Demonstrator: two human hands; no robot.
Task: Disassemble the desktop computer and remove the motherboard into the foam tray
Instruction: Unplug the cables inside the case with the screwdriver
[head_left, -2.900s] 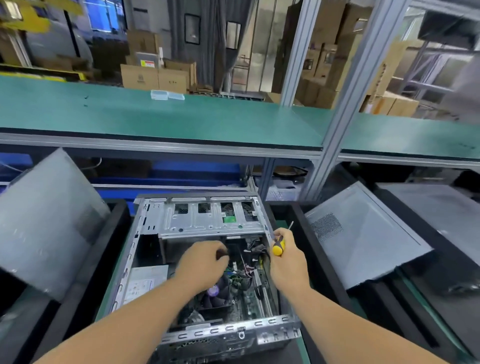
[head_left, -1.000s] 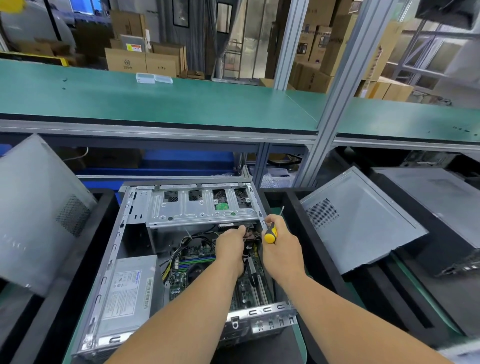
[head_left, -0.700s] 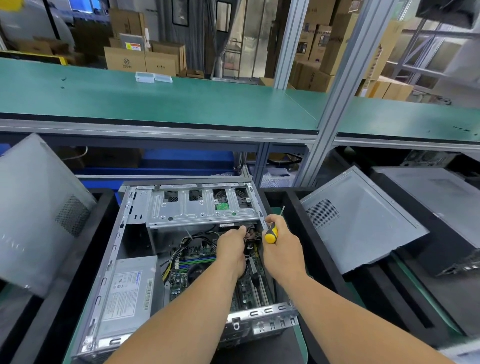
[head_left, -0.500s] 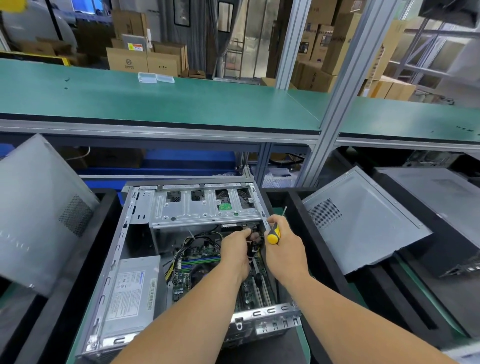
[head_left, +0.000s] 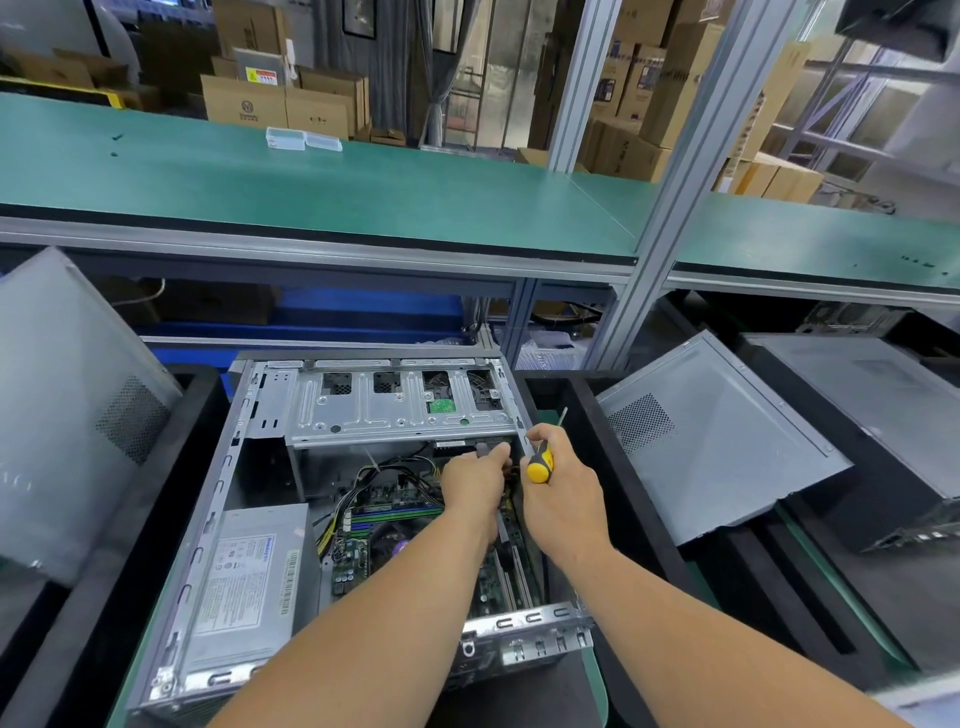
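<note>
An open desktop computer case (head_left: 249, 499) lies on its side in the lower centre of the frame, its inside facing up. The motherboard (head_left: 400, 512) sits on the floor of the case, green with slots and a bundle of black and yellow cables (head_left: 384, 470) running over its upper part. A grey power supply (head_left: 249, 577) with a white label fills the lower left corner of the case, and a perforated metal drive cage (head_left: 395, 400) spans the far end. The left hand (head_left: 475, 486) reaches in from below, its fingers bunched together and pinching something small and dark just under the edge of the drive cage; what exactly it grips cannot be told. The right hand (head_left: 563, 496) is just beside it, fingers curled round a screwdriver (head_left: 540, 460) with a yellow and black handle, the thin shaft pointing up and away toward the upper right. A removed grey side panel (head_left: 711, 441) with a mesh vent leans in a black foam tray (head_left: 613, 467) to the right of the case, and another grey panel (head_left: 67, 415) leans at the left of the frame. A green-topped workbench shelf (head_left: 311, 187) crosses the upper half, with cardboard boxes (head_left: 280, 104) stacked behind it at the upper left.
</note>
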